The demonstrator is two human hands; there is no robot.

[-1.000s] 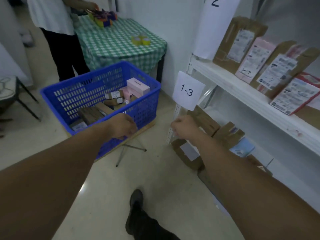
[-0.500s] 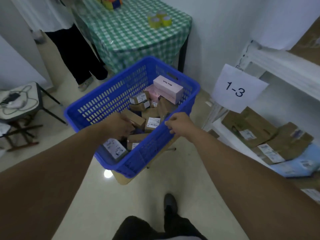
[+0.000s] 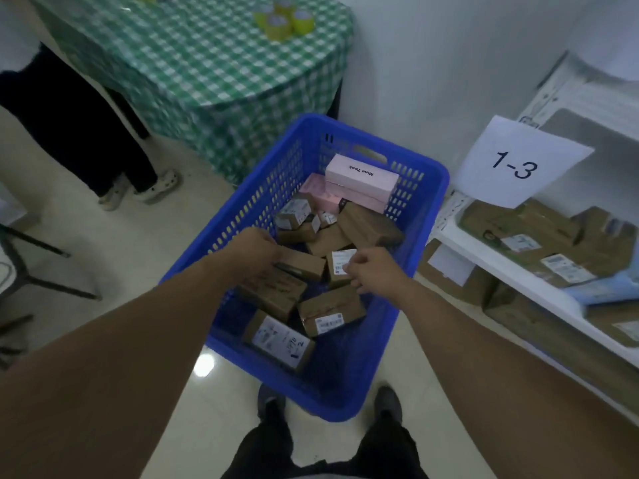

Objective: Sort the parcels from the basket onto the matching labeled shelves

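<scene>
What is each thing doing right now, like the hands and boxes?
Blue basket: holds many parcels.
Left hand: on a brown parcel, grip hidden.
Right hand: pinching a white-labelled parcel.
Pink boxes: stacked, untouched.
Shelf 1-3: holds parcels.

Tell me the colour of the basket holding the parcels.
Blue; the basket shows best in the head view.
</scene>
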